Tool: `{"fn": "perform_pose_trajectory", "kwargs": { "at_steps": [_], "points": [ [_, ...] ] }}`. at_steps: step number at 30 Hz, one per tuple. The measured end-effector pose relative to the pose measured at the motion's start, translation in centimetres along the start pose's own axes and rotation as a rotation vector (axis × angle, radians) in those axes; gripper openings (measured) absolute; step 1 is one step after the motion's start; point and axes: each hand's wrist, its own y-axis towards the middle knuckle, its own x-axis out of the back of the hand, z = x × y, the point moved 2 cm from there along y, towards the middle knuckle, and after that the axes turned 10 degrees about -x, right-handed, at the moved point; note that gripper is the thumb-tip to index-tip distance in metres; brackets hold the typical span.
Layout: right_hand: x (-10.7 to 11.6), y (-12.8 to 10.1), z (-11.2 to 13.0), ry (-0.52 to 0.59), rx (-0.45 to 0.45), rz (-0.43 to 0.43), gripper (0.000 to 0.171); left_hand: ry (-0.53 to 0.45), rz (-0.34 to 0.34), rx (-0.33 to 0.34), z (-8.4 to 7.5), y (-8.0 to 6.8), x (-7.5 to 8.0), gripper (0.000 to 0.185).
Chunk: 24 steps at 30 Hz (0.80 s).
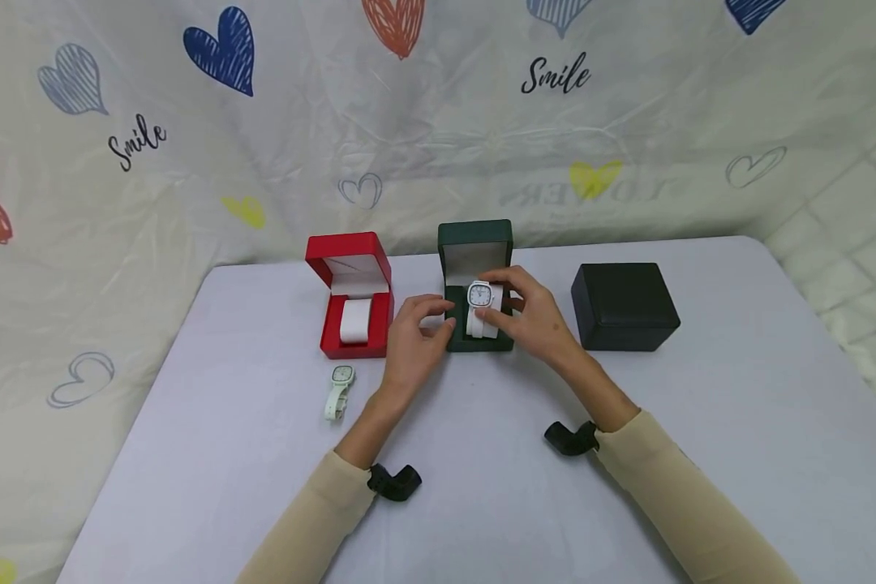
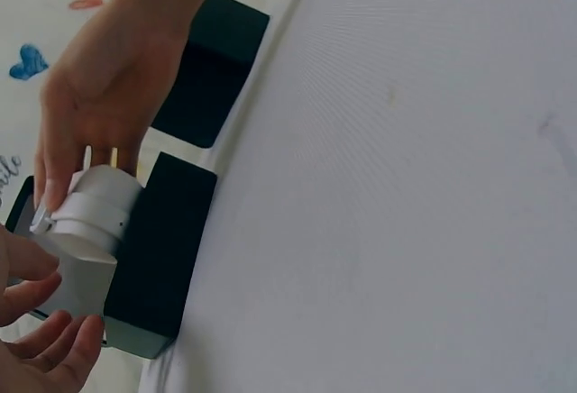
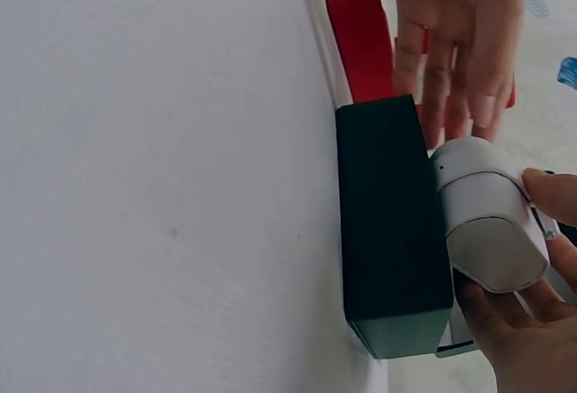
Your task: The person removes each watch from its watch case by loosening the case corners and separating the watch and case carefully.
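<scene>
Pale grey tabletop [image 1: 482, 487], three boxes in row: closed black box [image 1: 624, 307] right, open red hinged box [image 1: 354, 296] left, open dark green hinged box [image 1: 476, 285] centre.

Right hand [image 1: 536, 318] pinches white square-faced watch on white cushion [image 1: 481, 308], sitting half in green box. Left hand [image 1: 413, 341] beside box's left wall, fingers relaxed, gripping nothing.

Judgement: steady box with left hand, press cushion down level, keep face upward.

Second pale watch [image 1: 339, 390] lies loose before red box.

Hard to see: green box slot, strap clasp, dial detail.
</scene>
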Motion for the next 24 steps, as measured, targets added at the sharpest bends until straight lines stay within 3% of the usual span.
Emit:
{"fn": "perform_pose_trajectory", "kwargs": {
  "at_steps": [6,24],
  "points": [
    [0.0,-0.3,0.2,0.037,-0.017,0.013,0.050,-0.057,0.022,-0.033,-0.8,0.2,-0.3,0.034],
    [0.0,-0.9,0.6,0.094,-0.022,0.020,0.047,-0.228,0.172,0.025,-1.5,0.4,-0.7,0.049]
  ]
}}
